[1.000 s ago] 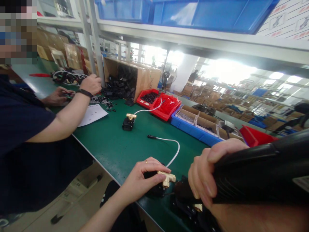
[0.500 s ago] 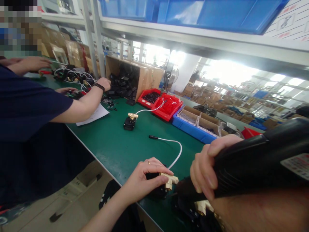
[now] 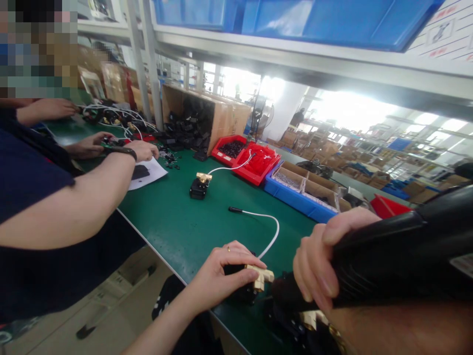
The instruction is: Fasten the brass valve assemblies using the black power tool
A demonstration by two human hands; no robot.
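The left hand (image 3: 218,278) is closed over a small black part with a brass fitting (image 3: 260,277), pressing it down on the green worktop (image 3: 185,222) near the front edge. The right hand (image 3: 320,264) grips the barrel of a big black power tool (image 3: 399,256), whose nose sits just beside the brass fitting. A white cable (image 3: 268,231) runs from the held part across the worktop to a black tip. Farther back stands a second black part with a brass top (image 3: 199,185), its own white wire leading to the red bins (image 3: 254,162). Beside them lies a blue tray (image 3: 291,199) with cardboard compartments, and behind, an open cardboard box (image 3: 218,118). At the left, a co-worker's hand (image 3: 142,150) rests on a paper sheet (image 3: 146,175)
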